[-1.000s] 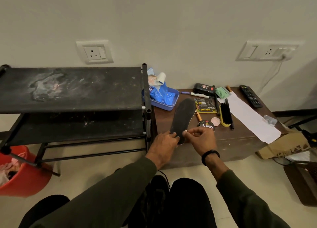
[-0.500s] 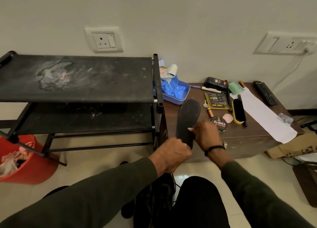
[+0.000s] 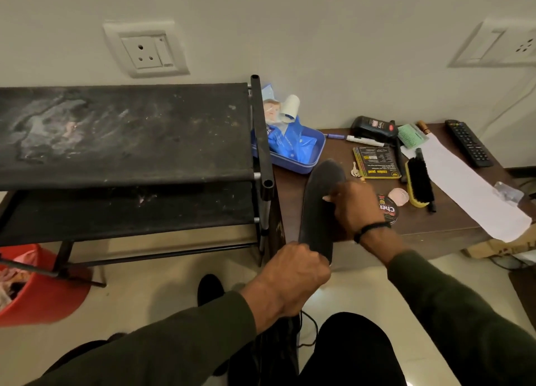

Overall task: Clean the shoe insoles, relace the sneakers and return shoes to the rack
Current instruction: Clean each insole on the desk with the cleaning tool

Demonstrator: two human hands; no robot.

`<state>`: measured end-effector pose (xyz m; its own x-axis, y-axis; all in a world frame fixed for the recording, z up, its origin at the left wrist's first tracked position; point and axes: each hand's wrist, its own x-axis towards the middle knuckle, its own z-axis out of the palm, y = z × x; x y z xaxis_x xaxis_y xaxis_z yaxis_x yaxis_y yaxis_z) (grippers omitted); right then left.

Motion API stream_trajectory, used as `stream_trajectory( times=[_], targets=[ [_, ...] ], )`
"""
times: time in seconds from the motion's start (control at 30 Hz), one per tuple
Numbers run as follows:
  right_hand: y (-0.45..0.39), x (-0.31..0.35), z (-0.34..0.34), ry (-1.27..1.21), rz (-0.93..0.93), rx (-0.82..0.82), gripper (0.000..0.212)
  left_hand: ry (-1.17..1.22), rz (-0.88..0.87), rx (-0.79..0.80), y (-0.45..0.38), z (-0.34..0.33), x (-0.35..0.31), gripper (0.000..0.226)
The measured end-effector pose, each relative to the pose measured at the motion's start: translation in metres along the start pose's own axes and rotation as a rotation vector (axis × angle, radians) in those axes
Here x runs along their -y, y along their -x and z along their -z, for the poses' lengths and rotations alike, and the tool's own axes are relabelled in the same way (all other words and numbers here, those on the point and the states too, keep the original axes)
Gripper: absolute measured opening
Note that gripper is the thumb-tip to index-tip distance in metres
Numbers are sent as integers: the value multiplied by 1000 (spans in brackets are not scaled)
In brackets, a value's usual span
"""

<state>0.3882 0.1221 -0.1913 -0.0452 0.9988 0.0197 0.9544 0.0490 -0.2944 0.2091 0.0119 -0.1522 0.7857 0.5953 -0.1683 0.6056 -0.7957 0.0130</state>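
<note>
The rack (image 3: 124,142), left of both hands, has bare shelves, so the insole-cleaning step seems underway. The dark insole (image 3: 317,208) is held up between the hands: left hand (image 3: 290,278) fisted on its heel end, right hand (image 3: 356,208) gripping its middle. Better to brace the heel firmly and wipe lengthwise. Any cloth under the right palm is hidden. The shoe (image 3: 278,345) below the left hand is barely readable.

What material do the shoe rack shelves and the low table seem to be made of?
Rack shelves: probably black fabric stretched between metal tubes; matte, dusty, with whitish smears. Low table: looks like dark brown wood or laminate, with a smooth, slightly glossy top.
</note>
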Motion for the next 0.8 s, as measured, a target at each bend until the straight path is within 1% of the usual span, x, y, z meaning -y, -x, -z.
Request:
stream_trajectory(
  times=[0.1, 0.23, 0.33, 0.4, 0.5, 0.6, 0.7, 0.8],
  targets=[
    [-42, -5, 4, 51, -65, -17, 15, 15, 17, 26, -2, 1, -4, 18],
    [-74, -5, 13, 68, -102, 7, 14, 47, 56, 29, -2, -1, -4, 25],
    [-59, -4, 11, 36, -142, -7, 17, 51, 75, 16, -2, -4, -4, 26],
    [-36, 0, 6, -12, -130, -9, 20, 66, 85, -7, 0, -7, -2, 27],
    [10, 11, 1, -28, -14, 18, 19, 118, 83, -80, 6, -11, 2, 28],
    [44, 17, -1, -38, 64, 43, 12, 123, 76, -122, 9, -12, 6, 28],
    [41, 17, -3, 3, 93, 65, 12, 125, 71, -137, 8, -7, 5, 30],
    [12, 16, -6, 21, 25, 3, 21, 137, 81, -141, 5, -2, 5, 30]
  ],
)
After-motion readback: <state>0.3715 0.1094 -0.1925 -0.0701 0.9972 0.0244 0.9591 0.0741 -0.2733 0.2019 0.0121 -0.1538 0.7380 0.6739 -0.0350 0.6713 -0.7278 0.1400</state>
